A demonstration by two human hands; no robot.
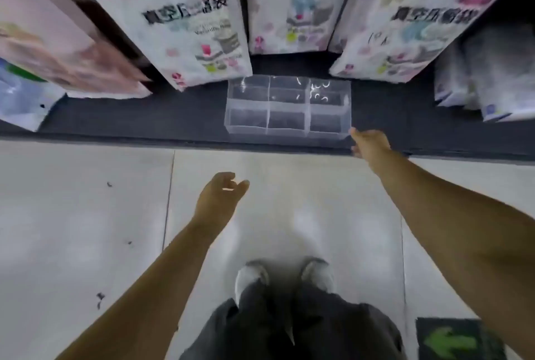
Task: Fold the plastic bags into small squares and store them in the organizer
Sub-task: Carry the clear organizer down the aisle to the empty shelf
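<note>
Both hands empty: left hand (220,196) loosely curled over floor (86,203); right hand (370,143) relaxed, just beside organizer (286,134) corner.

I see both arms reaching forward: left hand (220,197) loosely curled (holding nothing), right hand (369,143) farther out, relaxed.

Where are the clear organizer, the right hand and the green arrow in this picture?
clear organizer (289,134), head view, on its front wall.
right hand (370,143), head view, on the back of the hand.
green arrow (450,342), head view, on the middle of the arrow.
</note>
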